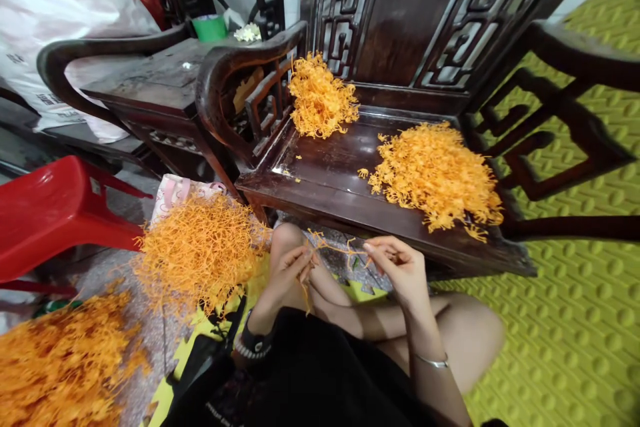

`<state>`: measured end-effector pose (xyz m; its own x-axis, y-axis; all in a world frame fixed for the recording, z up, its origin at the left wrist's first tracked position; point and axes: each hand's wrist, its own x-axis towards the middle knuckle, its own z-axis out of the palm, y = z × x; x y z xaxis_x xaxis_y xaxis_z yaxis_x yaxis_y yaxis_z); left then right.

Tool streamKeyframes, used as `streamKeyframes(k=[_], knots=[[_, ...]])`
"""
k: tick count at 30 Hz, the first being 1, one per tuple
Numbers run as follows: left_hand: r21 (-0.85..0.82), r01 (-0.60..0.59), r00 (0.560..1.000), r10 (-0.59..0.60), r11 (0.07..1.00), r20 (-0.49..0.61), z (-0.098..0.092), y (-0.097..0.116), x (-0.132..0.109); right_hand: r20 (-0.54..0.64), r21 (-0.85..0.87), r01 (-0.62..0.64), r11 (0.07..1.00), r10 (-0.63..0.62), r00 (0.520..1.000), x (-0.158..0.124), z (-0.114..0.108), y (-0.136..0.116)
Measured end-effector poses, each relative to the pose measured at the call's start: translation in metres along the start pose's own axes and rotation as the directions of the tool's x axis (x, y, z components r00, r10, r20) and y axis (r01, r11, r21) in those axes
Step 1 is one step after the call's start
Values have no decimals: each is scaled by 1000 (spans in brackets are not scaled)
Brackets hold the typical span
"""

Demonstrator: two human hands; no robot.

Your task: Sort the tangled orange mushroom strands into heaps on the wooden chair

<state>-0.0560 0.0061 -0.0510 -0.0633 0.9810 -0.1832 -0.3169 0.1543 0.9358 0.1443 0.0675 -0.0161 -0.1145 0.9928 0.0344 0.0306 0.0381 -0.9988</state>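
Observation:
My left hand (294, 267) is closed in a pinch on one end of a thin, branching orange strand (341, 250). My right hand (401, 265) pinches the other end, so the strand stretches between both hands above my crossed legs. More orange bits hang below the left fingers. To the left of my left hand rises a big heap of thin orange strands (200, 253). On the dark wooden chair seat (330, 163) in front lie two piles of curly orange pieces, a smaller pile (323, 97) at the back left and a larger pile (437, 173) at the right.
A red plastic stool (45, 207) stands at the left, with another orange heap (60, 360) on the floor below it. A dark side table (150, 80) bears a roll of green tape (210, 29). Yellow studded matting (565, 347) covers the floor at right.

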Motion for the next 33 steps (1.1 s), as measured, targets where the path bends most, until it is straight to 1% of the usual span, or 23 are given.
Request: streamKeyframes(k=[4, 7, 9, 10, 12, 13, 14, 16, 17, 19, 20, 21, 22, 24, 27, 29, 30, 31, 32, 33], knots=[[68, 46, 994, -52, 997, 93, 1, 2, -1, -59, 40, 7, 999, -5, 998, 4, -14, 0], [123, 50, 988, -67, 991, 138, 2, 1, -2, -177, 109, 46, 993, -26, 984, 8, -24, 0], [253, -10, 985, -35, 968, 171, 1, 0, -1, -251, 142, 77, 987, -39, 967, 10, -32, -1], [350, -65, 981, -3, 934, 192, -2, 1, 0, -272, 154, 97, 983, -53, 961, 10, -36, -2], [532, -178, 973, 67, 828, 221, -11, 3, 3, -279, 169, 153, 974, -102, 955, 9, -42, -5], [595, -213, 972, 104, 775, 211, -19, 6, 5, -270, 173, 185, 967, -134, 953, 7, -45, -7], [639, -229, 973, 147, 735, 180, -29, 9, 6, -250, 172, 212, 962, -165, 954, 6, -46, -8], [692, -231, 964, 257, 685, 67, -54, 19, 5, -161, 143, 229, 963, -206, 965, 5, -45, -10], [718, -226, 946, 323, 658, 1, -68, 24, 4, -90, 121, 219, 968, -209, 974, 4, -43, -11], [777, -196, 884, 451, 598, -124, -93, 33, -2, 79, 71, 193, 979, -198, 977, 5, -34, -10], [797, -172, 852, 493, 578, -174, -103, 37, -6, 154, 52, 186, 981, -192, 969, 7, -29, -9], [811, -148, 830, 517, 566, -209, -110, 39, -9, 213, 40, 187, 981, -191, 958, 8, -22, -8], [816, -129, 819, 524, 563, -233, -115, 41, -12, 253, 32, 193, 981, -195, 948, 10, -16, -6], [813, -101, 823, 507, 574, -256, -120, 41, -16, 288, 15, 197, 980, -193, 938, 15, -5, -4], [800, -55, 837, 464, 598, -289, -124, 38, -21, 281, 5, 172, 985, -166, 945, 22, 7, -1], [802, 26, 832, 432, 597, -349, -134, 37, -25, 264, 9, 163, 987, -160, 951, 26, 10, 1], [806, 93, 817, 418, 584, -397, -142, 37, -29, 257, 12, 168, 986, -166, 952, 28, 11, 2], [811, 181, 789, 410, 557, -458, -153, 37, -32, 253, 10, 174, 985, -171, 952, 29, 12, 3], [809, 290, 747, 407, 512, -526, -166, 37, -36, 249, 0, 179, 984, -174, 953, 30, 11, 4], [793, 411, 690, 415, 449, -593, -179, 36, -40, 248, -16, 184, 983, -174, 953, 31, 10, 5]])
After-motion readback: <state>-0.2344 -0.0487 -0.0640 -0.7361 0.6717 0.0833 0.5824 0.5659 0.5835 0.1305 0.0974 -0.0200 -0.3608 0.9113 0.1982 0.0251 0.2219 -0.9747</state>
